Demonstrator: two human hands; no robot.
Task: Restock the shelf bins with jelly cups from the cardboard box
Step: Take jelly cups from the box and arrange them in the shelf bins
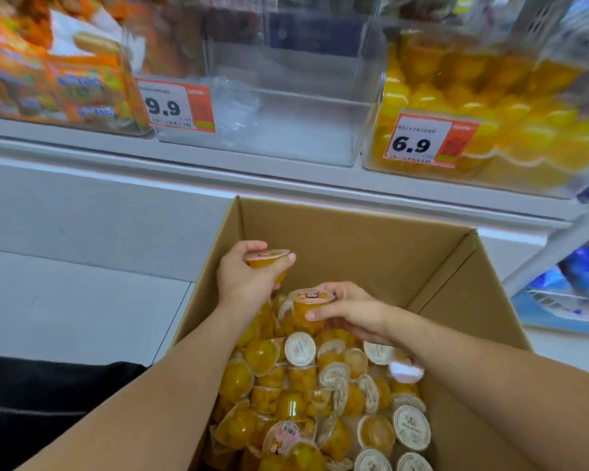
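One jelly cup (267, 259) was gripped in left hand (244, 278), another cup (309, 307) in right hand (349, 309), both just above cardboard box (354, 229). Prob best lifted lid-up to the clear bin (279, 107) ahead w/o squeezing.

Open box top, one clear bin on the shelf

The box (371, 239) is open above, its far half free down to the heap of cups (320, 396) that fills the near half. Both hands, left (249, 277) and right (351, 311), each holding a cup, occupy the space over the heap's far edge. On the shelf (184, 164), the middle bin (286, 107) has room inside; the right bin (490, 107) is packed with yellow cups and the left bin (58, 79) with orange packs.
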